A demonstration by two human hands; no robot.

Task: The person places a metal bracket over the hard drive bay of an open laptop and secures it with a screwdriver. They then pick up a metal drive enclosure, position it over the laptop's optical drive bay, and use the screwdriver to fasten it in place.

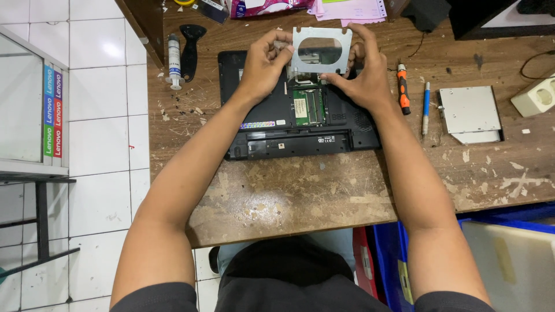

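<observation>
Thin grey metal bracket [321, 51], rectangular with an oval cutout, pinched by left hand [263, 63] and right hand [361, 75] over matte black laptop underside [277, 124].

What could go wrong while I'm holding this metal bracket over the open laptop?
The metal bracket, held only at its edges by the left hand and right hand, might slip onto the exposed memory card. The screwdriver and pen beside the laptop could get knocked by an arm.
</observation>
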